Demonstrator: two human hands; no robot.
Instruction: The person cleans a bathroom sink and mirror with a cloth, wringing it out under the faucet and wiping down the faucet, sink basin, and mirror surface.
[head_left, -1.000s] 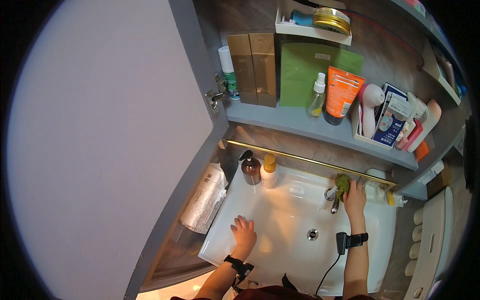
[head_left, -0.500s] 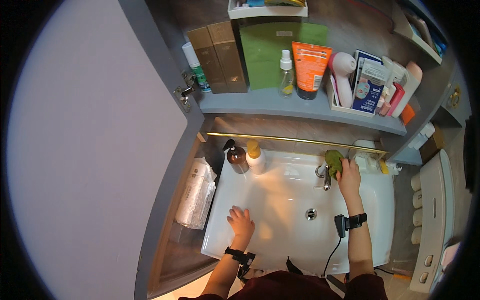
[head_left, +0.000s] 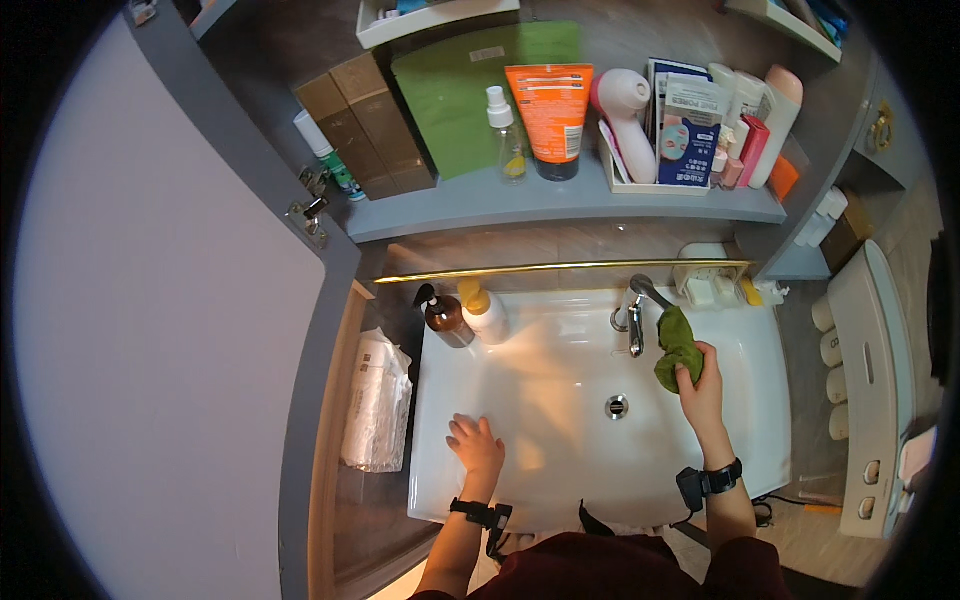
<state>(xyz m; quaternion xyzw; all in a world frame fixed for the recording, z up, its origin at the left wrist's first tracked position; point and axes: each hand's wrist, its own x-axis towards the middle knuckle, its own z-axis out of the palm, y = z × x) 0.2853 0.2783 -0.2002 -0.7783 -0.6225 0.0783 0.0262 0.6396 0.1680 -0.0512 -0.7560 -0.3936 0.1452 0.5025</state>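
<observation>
A crumpled green cloth (head_left: pixel 679 350) is gripped in my right hand (head_left: pixel 703 388), just right of the faucet. Its upper end lies by the handle of the chrome faucet (head_left: pixel 635 318). My right thumb and fingers close round the cloth's lower part. Below and left of the faucet is the round drain (head_left: pixel 617 407) of the white sink (head_left: pixel 560 465). At the sink's left side, my left hand (head_left: pixel 476 446) rests palm down with its fingers spread, holding nothing.
A brown pump bottle (head_left: pixel 447 322) and a white bottle with a yellow top (head_left: pixel 484 314) stand at the sink's back left. Above runs a gold rail (head_left: pixel 560 267) under a shelf (head_left: pixel 560 208) of toiletries. A cabinet door (head_left: pixel 170 330) hangs open at left, near wrapped tissues (head_left: pixel 375 400).
My right hand has drawn the green cloth away from the faucet, toward me. The faucet's handle now shows. My view has shifted a little; the left hand stays by the sink's left side.
</observation>
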